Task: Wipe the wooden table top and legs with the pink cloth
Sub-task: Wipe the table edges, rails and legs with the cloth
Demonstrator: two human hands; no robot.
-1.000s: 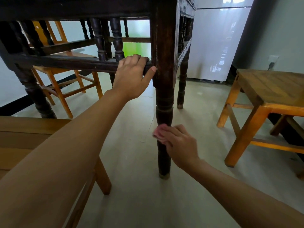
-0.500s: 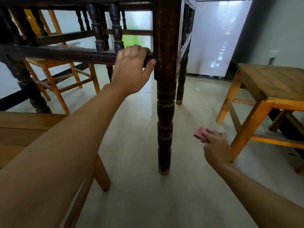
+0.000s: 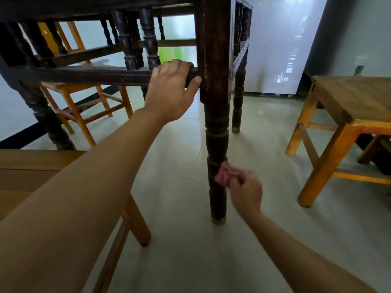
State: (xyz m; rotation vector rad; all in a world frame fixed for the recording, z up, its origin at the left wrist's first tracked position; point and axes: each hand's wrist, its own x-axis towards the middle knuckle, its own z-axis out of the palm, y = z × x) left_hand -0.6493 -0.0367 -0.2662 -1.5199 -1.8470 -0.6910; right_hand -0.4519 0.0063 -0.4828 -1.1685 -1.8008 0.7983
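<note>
- My left hand [image 3: 169, 89] grips the lower rail [image 3: 95, 75] of the dark wooden table [image 3: 215, 39], just beside the near leg [image 3: 216, 123]. Its fingers [image 3: 177, 64] curl over the rail's top edge, and the thumb lies along the front.
- My right hand [image 3: 246, 191] sits low by the same leg, its fingers clamped on the pink cloth [image 3: 222, 176], which is bunched small.
- The cloth touches the right side of the leg's lower turned section, above the foot; it is slightly blurred.
- I see the table from below, so its top surface is hidden.
- An orange chair [image 3: 84, 106] stands behind the rail.
- A light wooden stool [image 3: 349, 102] stands to the right, well apart from the leg.
- A bench [image 3: 31, 176] lies under my left forearm.
</note>
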